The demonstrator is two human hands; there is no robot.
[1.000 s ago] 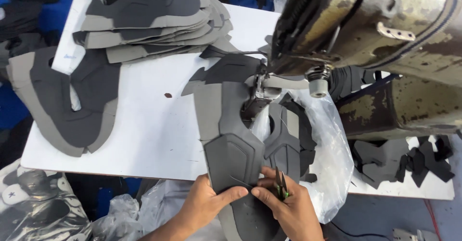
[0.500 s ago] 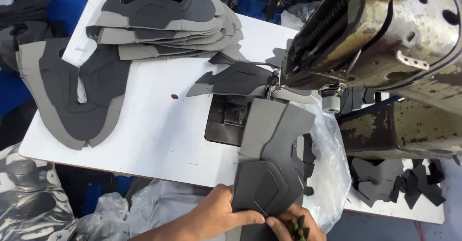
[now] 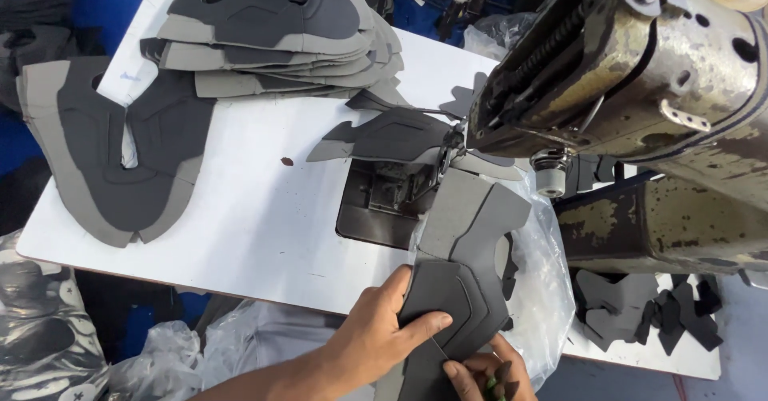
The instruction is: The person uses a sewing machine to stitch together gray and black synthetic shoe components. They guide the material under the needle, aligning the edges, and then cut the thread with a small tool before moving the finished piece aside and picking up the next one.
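the left hand (image 3: 376, 338) lies at the near edge of the white desk (image 3: 264, 217), thumb and fingers pinched on the lower end of a dark grey, shield-shaped shoe-upper piece with stitched seams (image 3: 456, 305). the right hand (image 3: 484, 373) sits just below it at the bottom edge of the view, fingers curled closed around a small green-handled tool (image 3: 498, 378) and touching the same piece from underneath; the tool is too hidden to tell its kind. the piece runs up and to the right, joined to a lighter grey panel (image 3: 468, 209) that reaches under the head of the worn, yellowed industrial sewing machine (image 3: 640, 73). beside that, the machine's dark metal bed plate (image 3: 376, 205) sits in the desk, with another dark grey cut piece (image 3: 392, 137) resting above it near the needle area. a crumpled clear plastic bag (image 3: 544, 289) lies under and to the right of the held piece. at the far side of the desk there is a stack of grey and dark grey shoe uppers (image 3: 272, 33), and one flat grey upper (image 3: 104, 161) hangs over the left edge. small dark cut scraps (image 3: 648, 313) lie on the desk at the right, below the machine
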